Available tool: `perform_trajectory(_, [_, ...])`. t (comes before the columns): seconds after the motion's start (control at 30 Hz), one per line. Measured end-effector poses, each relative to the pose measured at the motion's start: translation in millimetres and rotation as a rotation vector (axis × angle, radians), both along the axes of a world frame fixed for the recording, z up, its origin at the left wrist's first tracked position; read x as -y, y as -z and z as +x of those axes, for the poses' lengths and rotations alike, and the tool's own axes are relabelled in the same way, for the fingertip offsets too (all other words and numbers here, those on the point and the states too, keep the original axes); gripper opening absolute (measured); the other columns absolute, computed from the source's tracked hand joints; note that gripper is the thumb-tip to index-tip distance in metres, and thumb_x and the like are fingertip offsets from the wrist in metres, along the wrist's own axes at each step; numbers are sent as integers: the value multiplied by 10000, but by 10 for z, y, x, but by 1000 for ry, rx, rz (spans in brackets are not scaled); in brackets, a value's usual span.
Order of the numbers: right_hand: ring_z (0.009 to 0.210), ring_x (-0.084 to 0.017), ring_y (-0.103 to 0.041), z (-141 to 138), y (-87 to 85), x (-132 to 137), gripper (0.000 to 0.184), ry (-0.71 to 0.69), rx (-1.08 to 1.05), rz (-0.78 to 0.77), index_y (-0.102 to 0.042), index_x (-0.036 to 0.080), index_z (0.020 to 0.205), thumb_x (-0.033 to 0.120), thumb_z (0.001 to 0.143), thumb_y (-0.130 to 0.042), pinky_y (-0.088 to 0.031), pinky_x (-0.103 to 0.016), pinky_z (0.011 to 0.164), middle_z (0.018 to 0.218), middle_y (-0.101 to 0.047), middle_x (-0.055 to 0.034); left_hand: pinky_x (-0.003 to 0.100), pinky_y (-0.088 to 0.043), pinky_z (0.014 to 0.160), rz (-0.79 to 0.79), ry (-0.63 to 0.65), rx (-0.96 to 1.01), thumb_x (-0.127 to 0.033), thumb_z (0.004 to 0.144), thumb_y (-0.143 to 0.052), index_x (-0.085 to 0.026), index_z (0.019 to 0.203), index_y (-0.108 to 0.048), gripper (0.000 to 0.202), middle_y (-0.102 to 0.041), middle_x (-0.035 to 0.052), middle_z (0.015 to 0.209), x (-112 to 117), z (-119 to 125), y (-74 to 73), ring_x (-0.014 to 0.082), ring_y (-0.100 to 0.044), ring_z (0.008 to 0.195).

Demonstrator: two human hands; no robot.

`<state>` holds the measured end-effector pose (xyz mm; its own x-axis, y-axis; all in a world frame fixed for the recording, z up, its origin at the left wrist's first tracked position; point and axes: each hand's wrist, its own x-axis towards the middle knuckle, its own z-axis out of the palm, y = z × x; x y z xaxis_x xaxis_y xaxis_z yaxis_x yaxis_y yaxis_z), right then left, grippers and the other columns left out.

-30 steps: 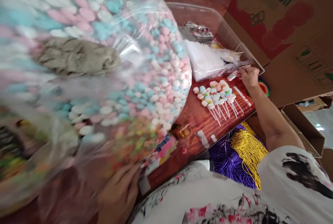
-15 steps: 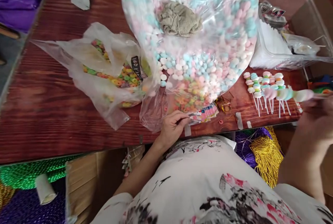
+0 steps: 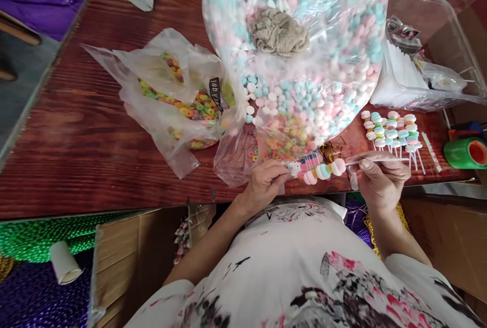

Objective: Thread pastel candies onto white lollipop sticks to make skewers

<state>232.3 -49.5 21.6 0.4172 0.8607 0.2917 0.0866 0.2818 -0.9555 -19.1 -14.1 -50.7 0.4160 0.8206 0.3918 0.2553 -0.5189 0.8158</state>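
My right hand (image 3: 382, 178) pinches the white stick of a candy skewer (image 3: 323, 171), which lies level with its pink, white and blue marshmallows pointing left. The tip of the skewer is close to my left hand (image 3: 266, 183). That hand's thumb and fingers are closed on the end of a small printed slip (image 3: 293, 167), beside a stack of printed slips (image 3: 311, 159); whether it is paper or a thin bag I cannot tell. Several finished-looking candy skewers (image 3: 391, 127) lie side by side to the right, sticks toward me.
A large clear bag of marshmallows (image 3: 289, 89) carries a crumpled beige cloth (image 3: 279, 32). Left of it lies an open bag of ring cereal (image 3: 198, 107). A clear plastic bin (image 3: 429, 0) and green tape (image 3: 462, 154) are at the right. Cardboard boxes (image 3: 125, 262) stand below.
My right hand has come left from the right edge, bringing the candy skewer over beside my left hand. My left hand stays at the printed slips. The view has shifted slightly.
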Motion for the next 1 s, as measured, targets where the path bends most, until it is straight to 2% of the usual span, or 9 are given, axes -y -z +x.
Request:
perform_trajectory(0.1, [584, -200, -711, 44, -5, -12, 175, 34, 35, 9, -766, 348, 773, 175, 750, -750, -596, -361, 530, 698, -748, 45, 290, -503, 720, 186, 42, -54, -184, 929, -606, -174, 894, -704, 105, -705, 59, 826, -15, -23, 18, 149, -618, 752])
perform_trajectory(0.17, [583, -196, -711, 77, -4, -29, 154, -4, 51, -26, -769, 340, 771, 188, 753, -756, -599, -353, 530, 704, -755, 38, 301, -501, 725, 272, 87, -80, -150, 934, -563, -175, 924, -697, 137, -707, 71, 838, -32, -41, 31, 160, -611, 766])
perform_trajectory(0.33, [622, -204, -725, 96, -59, -68, 82, -139, 80, -74, -789, 316, 788, 239, 768, -772, -617, -357, 565, 741, -777, 14, 317, -519, 721, 352, 230, -201, -157, 953, -445, -186, 933, -698, 256, -706, 91, 844, -74, -67, 46, 177, -614, 763])
perform_trajectory(0.47, [682, -210, -744, 78, -167, -68, 82, -301, 118, -27, -801, 308, 806, 235, 800, -763, -628, -362, 625, 786, -791, 3, 310, -538, 741, 308, 304, -125, -185, 975, -432, -186, 981, -696, 264, -719, 98, 856, -89, -62, 22, 177, -644, 774])
perform_trajectory(0.57, [684, -206, -746, 92, -192, -77, 109, -425, 117, -35, -806, 308, 856, 226, 822, -742, -634, -362, 608, 830, -798, -5, 294, -552, 759, 188, 319, -26, -193, 975, -490, -190, 1005, -698, 210, -736, 91, 865, -86, -53, -12, 167, -676, 795])
perform_trajectory(0.7, [675, -207, -747, 137, -130, -117, 64, -429, 23, -23, -800, 318, 843, 282, 809, -760, -642, -354, 578, 769, -785, 4, 290, -572, 765, 41, 289, -17, -237, 968, -545, -189, 954, -712, 174, -745, 79, 840, -71, -57, -51, 165, -693, 800])
perform_trajectory(0.87, [670, -214, -748, 152, -63, -153, 76, -471, 1, 15, -802, 322, 869, 292, 813, -761, -634, -351, 545, 755, -782, -1, 298, -566, 746, 60, 270, -89, -229, 972, -522, -176, 939, -703, 191, -740, 85, 834, -52, -87, -55, 173, -684, 793])
perform_trajectory(1.0, [684, -215, -748, 138, -81, -173, 72, -507, 26, 42, -801, 327, 871, 302, 821, -756, -635, -359, 562, 763, -783, -2, 284, -543, 716, 61, 298, -75, -234, 966, -546, -174, 873, -691, 183, -723, 75, 793, -44, -110, -59, 164, -668, 749])
